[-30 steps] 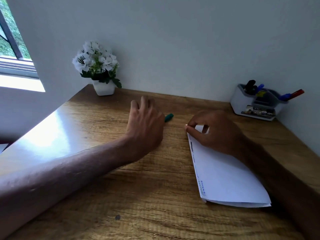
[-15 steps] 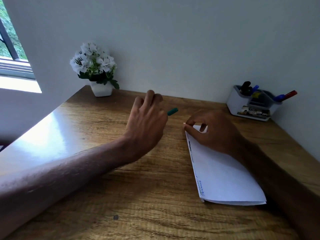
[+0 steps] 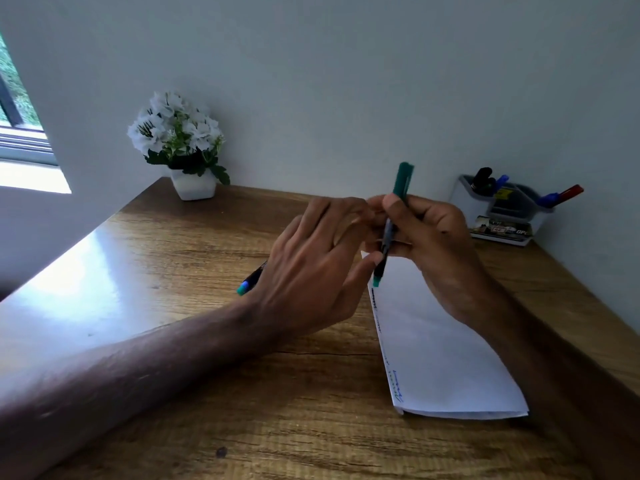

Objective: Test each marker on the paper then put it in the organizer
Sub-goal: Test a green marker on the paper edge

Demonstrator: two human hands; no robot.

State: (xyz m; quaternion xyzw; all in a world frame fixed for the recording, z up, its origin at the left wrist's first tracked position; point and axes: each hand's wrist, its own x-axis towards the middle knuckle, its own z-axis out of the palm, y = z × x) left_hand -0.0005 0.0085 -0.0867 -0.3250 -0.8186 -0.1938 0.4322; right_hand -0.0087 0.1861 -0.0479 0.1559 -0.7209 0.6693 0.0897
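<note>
Wooden table (image 3: 173,271) against a pale wall carries a folded white paper (image 3: 443,358) and, far right, the organizer (image 3: 462,202). Above the paper's far end the right hand (image 3: 436,237) grips a green marker (image 3: 403,178) nearly upright; the left hand (image 3: 311,265), fingers loosely straight, touches its barrel.

Brown wood-grain counter (image 3: 173,271) carries: folded white paper sheet (image 3: 446,358), lower right; white-flowered plant in white pot (image 3: 193,187), upper left; grey plastic organizer (image 3: 464,199), right; teal-ended dark marker (image 3: 247,284), centre.
</note>
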